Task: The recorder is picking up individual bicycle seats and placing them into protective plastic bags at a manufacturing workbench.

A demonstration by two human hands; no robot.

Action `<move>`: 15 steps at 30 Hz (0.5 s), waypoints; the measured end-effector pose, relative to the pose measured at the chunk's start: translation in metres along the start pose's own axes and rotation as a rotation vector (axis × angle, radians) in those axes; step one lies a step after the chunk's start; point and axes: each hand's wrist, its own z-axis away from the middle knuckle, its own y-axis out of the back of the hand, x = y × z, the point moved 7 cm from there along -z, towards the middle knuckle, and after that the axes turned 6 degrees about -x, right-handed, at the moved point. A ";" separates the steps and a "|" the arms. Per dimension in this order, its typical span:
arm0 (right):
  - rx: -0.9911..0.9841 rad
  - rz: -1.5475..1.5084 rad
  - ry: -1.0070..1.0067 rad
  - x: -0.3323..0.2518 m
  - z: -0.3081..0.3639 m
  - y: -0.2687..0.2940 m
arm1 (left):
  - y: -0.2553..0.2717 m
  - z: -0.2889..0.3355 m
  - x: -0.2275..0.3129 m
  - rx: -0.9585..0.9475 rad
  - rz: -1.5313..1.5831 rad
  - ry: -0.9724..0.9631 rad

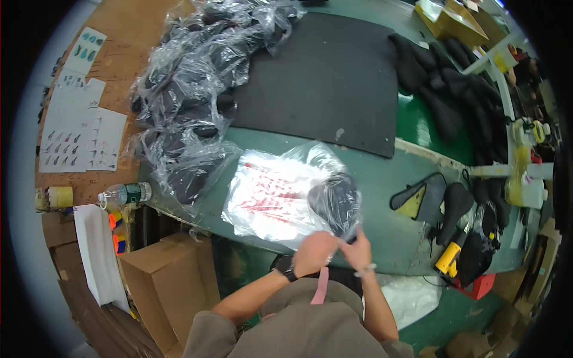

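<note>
A black bicycle saddle [336, 200] sits inside a clear plastic bag [274, 194] with red print, lying on the green table [382, 179] just in front of me. My left hand [314, 253], with a dark watch on the wrist, grips the bag's near edge. My right hand [358, 250] pinches the same edge beside it, just below the saddle. Both hands are close together, almost touching.
A heap of bagged saddles [191, 101] fills the table's left. A black foam mat [325, 80] lies beyond. Unbagged black saddles [453, 89] pile at the right, with a yellow tool [449, 258] near the front. Cardboard boxes [164, 280] stand at lower left, a water bottle [126, 194] beside them.
</note>
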 end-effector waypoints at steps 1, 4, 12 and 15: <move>-0.042 -0.453 -0.155 -0.003 0.000 0.007 | 0.028 0.008 -0.018 0.173 -0.032 0.185; 0.066 -1.143 -0.175 0.007 0.002 0.021 | -0.012 0.049 0.002 -0.261 0.036 0.116; -0.345 -0.457 -0.038 -0.051 -0.054 -0.038 | -0.005 -0.013 -0.081 0.323 1.251 0.828; -0.458 -0.242 0.467 -0.082 -0.084 0.004 | 0.065 -0.049 -0.152 0.567 1.088 0.773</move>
